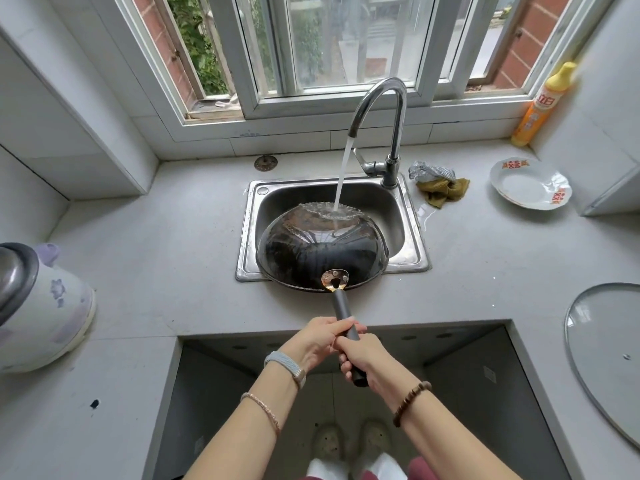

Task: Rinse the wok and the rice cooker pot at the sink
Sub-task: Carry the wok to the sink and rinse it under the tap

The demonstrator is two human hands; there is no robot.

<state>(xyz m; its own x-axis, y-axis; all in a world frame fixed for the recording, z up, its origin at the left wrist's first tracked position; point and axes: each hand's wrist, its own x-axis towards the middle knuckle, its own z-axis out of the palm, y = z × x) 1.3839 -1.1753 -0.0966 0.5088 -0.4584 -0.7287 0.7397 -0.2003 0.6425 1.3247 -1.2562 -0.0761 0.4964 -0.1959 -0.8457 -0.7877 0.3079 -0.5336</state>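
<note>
You have the counter (166, 237) around you and the sink (412, 237) set in it toward the back edge, under the window. The wok (311, 258) lies bottom-up over the sink's front rim, its far side tipped down into the basin, and the tap (381, 102) pours onto its upturned base near the far edge. Roll the wok slowly so the stream sweeps the whole underside, and keep the low edge inside the basin so runoff stays off the counter. Then turn it over for the inside. Your left hand (320, 341) and right hand (363, 358) are both wrapped tight around the handle (341, 306), left nearer the wok. The pot is probably in the cooker (45, 306) at the counter's left edge; I cannot see it.
</note>
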